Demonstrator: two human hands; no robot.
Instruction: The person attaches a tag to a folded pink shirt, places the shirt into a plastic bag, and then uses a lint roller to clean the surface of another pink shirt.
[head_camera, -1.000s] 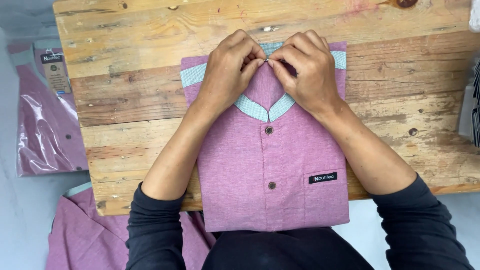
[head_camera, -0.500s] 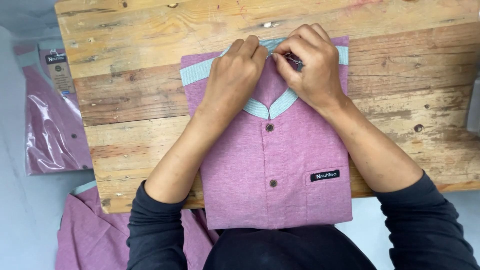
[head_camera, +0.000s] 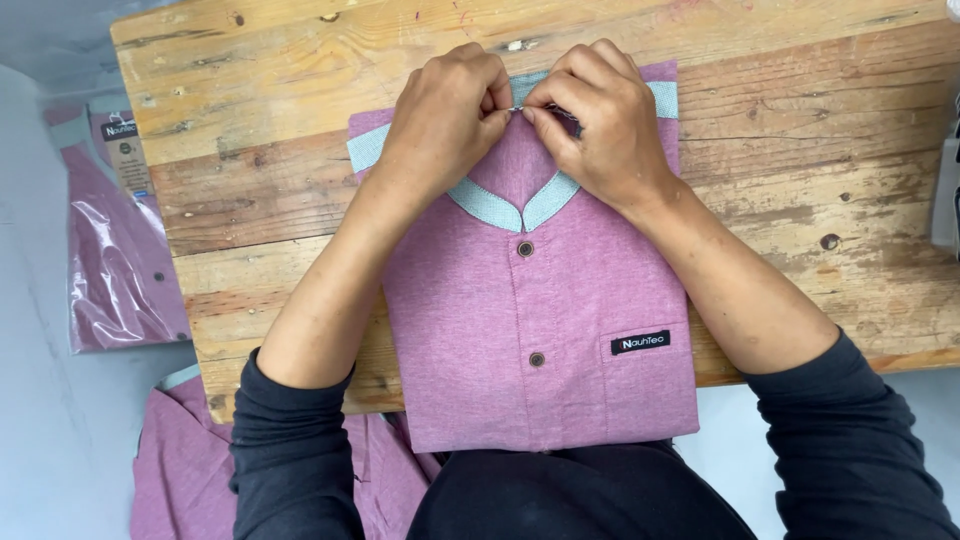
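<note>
A person in dark sleeves is leaning over a worn wooden table (head_camera: 800, 130), seen from above. Nearest, a folded mauve shirt (head_camera: 540, 330) is lying face up at the table's near edge, its hem hanging slightly over. It has a pale teal collar (head_camera: 500, 208), two brown buttons and a small black chest label. Further up, at the collar, both hands are meeting. The left hand (head_camera: 440, 125) and the right hand (head_camera: 600, 125) are each pinching something small at the neck opening, fingertips together; what it is cannot be told. This looks like fastening or fixing the collar, which likely calls for fine, steady fingers. Off the left edge, a bagged shirt (head_camera: 120, 260) is lying on the floor, and another loose shirt (head_camera: 190, 470) beside the person.
</note>
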